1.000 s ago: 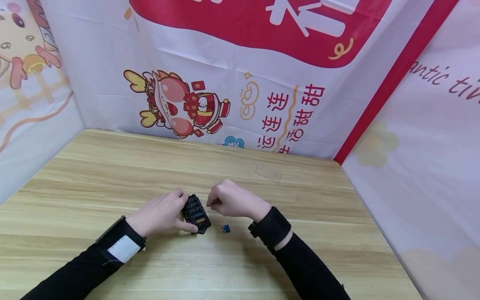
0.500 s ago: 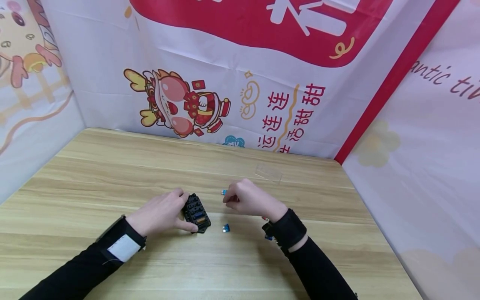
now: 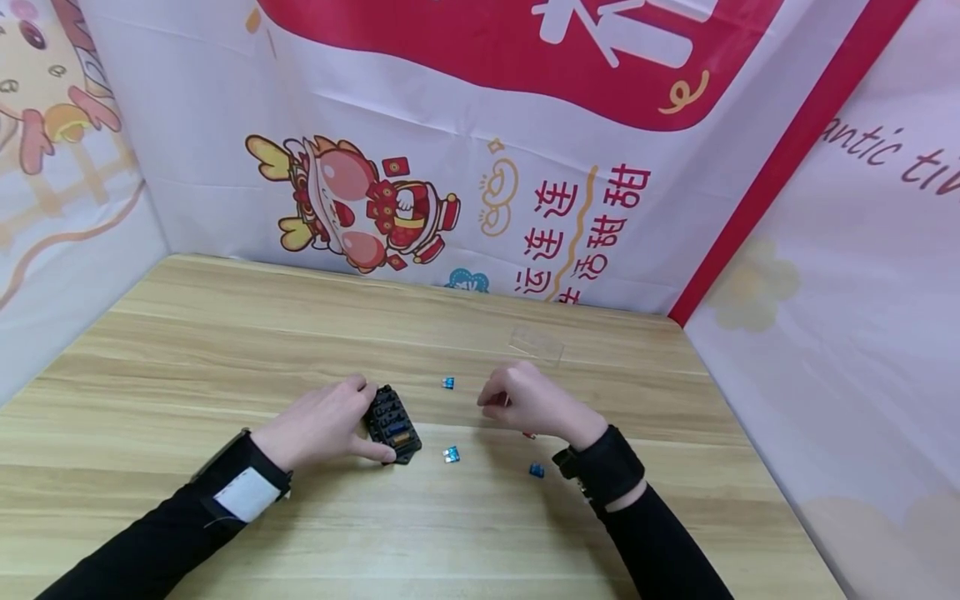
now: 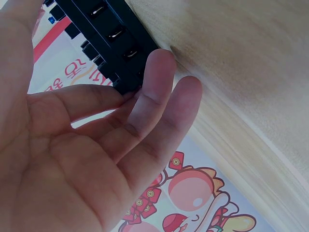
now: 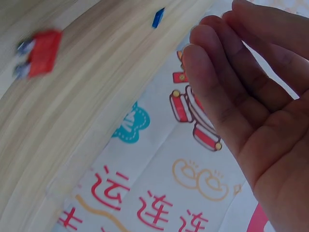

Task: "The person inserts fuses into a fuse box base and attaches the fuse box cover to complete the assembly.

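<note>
My left hand (image 3: 318, 425) grips a black fuse box (image 3: 388, 412) lying on the table, with the thumb at its near end and fingers at the far end. Blue and orange-brown blade fuses sit in slots at the box's near end. The left wrist view shows a side of the fuse box (image 4: 116, 34) with metal contacts in its openings. My right hand (image 3: 534, 404) hovers right of the box, fingers loosely bent, nothing visible in them. Beneath it lies a red blade fuse (image 5: 46, 53), partly hidden by the hand in the head view.
Loose blue fuses lie on the wooden table: one beyond the box (image 3: 447, 383), one right of it (image 3: 451, 454), and a darker blue fuse (image 3: 537, 470) near the right wrist. A clear plastic cover (image 3: 537, 344) lies farther back. Printed cloth walls (image 3: 420, 108) border the table.
My right hand has moved rightward away from the fuse box, uncovering the far blue fuse, the darker blue fuse and part of the red one. My left hand stays on the box.
</note>
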A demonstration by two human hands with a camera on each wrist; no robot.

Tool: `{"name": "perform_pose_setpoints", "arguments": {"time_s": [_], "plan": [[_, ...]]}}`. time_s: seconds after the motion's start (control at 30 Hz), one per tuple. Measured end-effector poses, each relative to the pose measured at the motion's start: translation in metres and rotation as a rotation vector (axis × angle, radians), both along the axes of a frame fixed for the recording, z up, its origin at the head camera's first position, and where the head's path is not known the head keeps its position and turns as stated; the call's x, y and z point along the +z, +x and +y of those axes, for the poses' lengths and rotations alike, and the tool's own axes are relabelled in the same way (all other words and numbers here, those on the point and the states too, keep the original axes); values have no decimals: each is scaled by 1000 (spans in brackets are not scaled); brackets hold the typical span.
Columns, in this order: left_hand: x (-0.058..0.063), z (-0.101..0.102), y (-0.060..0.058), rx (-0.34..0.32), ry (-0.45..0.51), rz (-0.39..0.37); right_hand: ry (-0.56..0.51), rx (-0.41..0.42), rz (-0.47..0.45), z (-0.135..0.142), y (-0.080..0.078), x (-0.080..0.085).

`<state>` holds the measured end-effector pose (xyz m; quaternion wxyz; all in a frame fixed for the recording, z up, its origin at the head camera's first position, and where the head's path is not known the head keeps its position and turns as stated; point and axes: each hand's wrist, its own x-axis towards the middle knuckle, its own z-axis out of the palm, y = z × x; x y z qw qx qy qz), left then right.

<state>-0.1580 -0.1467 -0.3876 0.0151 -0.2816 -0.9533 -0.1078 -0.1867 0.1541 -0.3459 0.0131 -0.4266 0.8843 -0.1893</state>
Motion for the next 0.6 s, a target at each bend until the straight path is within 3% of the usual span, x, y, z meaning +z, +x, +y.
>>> {"name": "perform_pose_setpoints", "arguments": {"time_s": [0.33,0.6], "plan": [[2,2,1,-2,1,0,12,-56,-64,31,6,-1],[1,2,2,-2,1,-1,39,-64,-12,47,18,-4]]}}
